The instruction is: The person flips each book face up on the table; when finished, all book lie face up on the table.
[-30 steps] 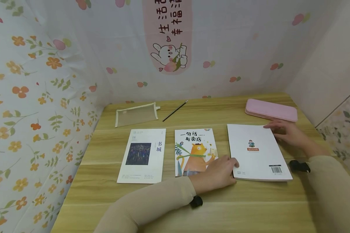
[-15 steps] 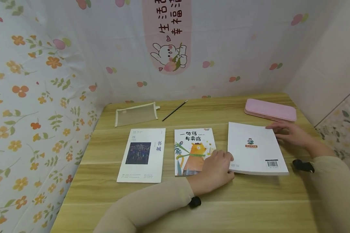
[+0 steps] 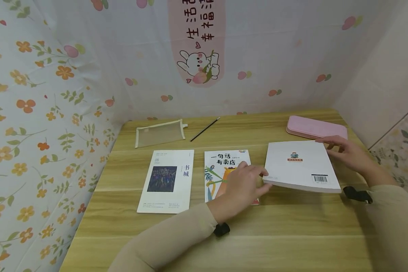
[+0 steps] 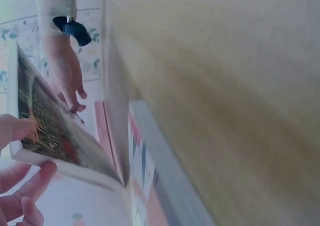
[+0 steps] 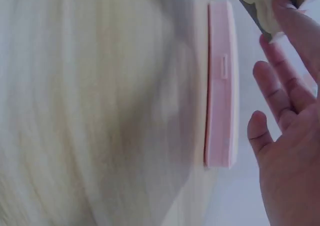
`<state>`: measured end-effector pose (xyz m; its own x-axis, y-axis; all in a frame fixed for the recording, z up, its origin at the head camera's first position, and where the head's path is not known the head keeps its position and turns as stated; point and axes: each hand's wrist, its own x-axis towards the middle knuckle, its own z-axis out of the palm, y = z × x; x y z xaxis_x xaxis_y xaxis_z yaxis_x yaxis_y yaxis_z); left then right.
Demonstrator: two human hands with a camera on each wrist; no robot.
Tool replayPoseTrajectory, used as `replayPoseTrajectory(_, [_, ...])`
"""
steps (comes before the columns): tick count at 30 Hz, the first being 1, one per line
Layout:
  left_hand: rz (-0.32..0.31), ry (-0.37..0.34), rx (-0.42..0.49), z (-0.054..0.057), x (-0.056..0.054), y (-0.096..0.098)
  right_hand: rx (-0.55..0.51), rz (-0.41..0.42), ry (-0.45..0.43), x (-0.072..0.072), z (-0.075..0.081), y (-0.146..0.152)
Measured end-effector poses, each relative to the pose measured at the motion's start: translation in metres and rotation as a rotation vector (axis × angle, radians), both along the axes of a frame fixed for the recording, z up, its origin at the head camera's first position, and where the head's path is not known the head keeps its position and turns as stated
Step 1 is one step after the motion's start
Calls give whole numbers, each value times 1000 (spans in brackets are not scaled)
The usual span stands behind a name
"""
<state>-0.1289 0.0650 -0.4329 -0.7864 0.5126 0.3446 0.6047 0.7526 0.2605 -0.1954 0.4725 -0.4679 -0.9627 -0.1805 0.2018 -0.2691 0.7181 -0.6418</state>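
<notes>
A thick book with a white back cover (image 3: pixel 300 166) is lifted off the table's right side, its near edge raised and its spine showing. My left hand (image 3: pixel 241 185) pinches its near left corner; in the left wrist view the thumb lies on the dark pictured cover (image 4: pixel 50 121) underneath. At the far right corner my right hand (image 3: pixel 348 156) holds the book between thumb and index finger, the other fingers spread loosely in the right wrist view. Below my left hand lies a picture book (image 3: pixel 215 166) with an orange animal, partly hidden by that hand.
Another white book (image 3: pixel 164 181) lies on the left. A mesh zip pouch (image 3: pixel 160 135) and a black pencil (image 3: pixel 204 129) lie at the back. Just behind the held book sits a pink pencil case (image 3: pixel 316 127), near the right wall. A printed curtain closes off the back.
The white-backed book has risen from the table, its near edge tipping up and moving away from me. My left hand has moved up and left with it; the right hand stays at the far corner.
</notes>
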Motion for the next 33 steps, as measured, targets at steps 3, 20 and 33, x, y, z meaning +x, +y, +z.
replayPoseTrajectory(3, [-8, -3, 54, 2, -3, -5, -68, -4, 0, 1, 6, -4])
replayPoseTrajectory(20, [31, 52, 320, 3, -13, -17, -422, 28, 17, -4, 33, -16])
replayPoseTrajectory(33, [17, -62, 480, 3, -16, -17, -588, 69, -15, 4, 36, -16])
